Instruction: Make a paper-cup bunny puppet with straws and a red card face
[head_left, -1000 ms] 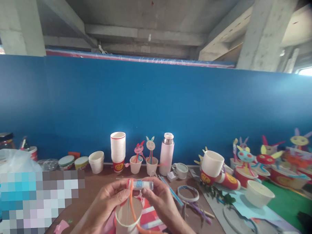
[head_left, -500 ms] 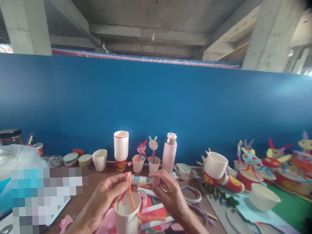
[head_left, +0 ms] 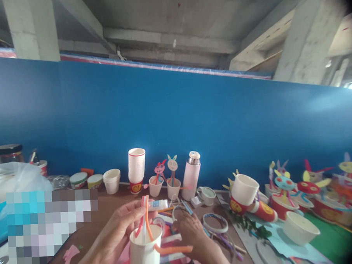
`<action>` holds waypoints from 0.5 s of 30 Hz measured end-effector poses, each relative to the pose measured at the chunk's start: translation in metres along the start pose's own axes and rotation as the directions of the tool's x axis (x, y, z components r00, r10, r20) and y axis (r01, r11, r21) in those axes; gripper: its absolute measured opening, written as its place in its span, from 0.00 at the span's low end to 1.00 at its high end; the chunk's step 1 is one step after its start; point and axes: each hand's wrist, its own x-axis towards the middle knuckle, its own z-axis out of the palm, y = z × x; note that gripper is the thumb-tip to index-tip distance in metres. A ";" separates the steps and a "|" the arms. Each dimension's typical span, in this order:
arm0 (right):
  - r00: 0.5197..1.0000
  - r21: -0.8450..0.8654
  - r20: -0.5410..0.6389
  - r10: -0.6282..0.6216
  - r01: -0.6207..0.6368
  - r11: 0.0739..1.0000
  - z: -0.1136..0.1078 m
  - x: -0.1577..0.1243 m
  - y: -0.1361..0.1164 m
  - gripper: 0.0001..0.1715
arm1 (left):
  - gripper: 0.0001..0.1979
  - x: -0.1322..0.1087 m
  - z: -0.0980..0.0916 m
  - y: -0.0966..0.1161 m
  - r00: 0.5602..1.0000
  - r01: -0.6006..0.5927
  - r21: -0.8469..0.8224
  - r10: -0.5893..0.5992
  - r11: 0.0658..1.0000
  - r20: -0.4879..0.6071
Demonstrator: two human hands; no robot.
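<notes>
My left hand (head_left: 125, 218) is closed in a pinch around the upper ends of red and orange pipe cleaners (head_left: 148, 219) and a thin pale stick (head_left: 143, 228). They stand in a white paper cup (head_left: 145, 254), and one orange length bends out over its rim to the right. My right hand (head_left: 190, 226) reaches down among the craft materials right of the cup, close to a thin whitish loop (head_left: 176, 213); its fingertips are partly hidden. A glue tube (head_left: 159, 204) lies just behind the left fingers, with a tape roll (head_left: 160, 223) near the cup.
Along the blue wall stand stacked paper cups (head_left: 137, 165), two cups with paper-faced figures (head_left: 156, 186), a pink thermos (head_left: 191, 178) and a mug (head_left: 208, 195). More decorated cups (head_left: 284, 201) crowd the right. A plastic bag (head_left: 23, 175) sits left; a white ring (head_left: 215, 222) lies right.
My right hand has moved down from its raised place to the materials on the table. The left hand keeps its pinch, and the pipe cleaners stay in the cup.
</notes>
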 end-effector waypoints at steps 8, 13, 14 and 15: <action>0.864 0.509 -0.488 0.126 0.164 0.845 -0.048 -0.009 -0.029 0.13 | 0.15 0.001 0.008 -0.012 0.991 -0.059 -0.041 0.064 0.997 0.117; 0.969 0.886 -0.249 -0.010 0.232 0.402 -0.030 -0.006 -0.046 0.18 | 0.15 -0.004 0.022 -0.018 0.977 -0.038 -0.128 0.064 0.991 0.205; 0.970 0.916 -0.242 -0.025 0.237 0.323 -0.028 -0.005 -0.048 0.18 | 0.16 -0.006 0.025 -0.018 0.975 -0.029 -0.127 0.056 0.991 0.214; 0.970 0.935 -0.242 -0.021 0.239 0.262 -0.026 -0.005 -0.051 0.19 | 0.17 -0.008 0.026 -0.018 0.974 -0.020 -0.124 0.047 0.992 0.220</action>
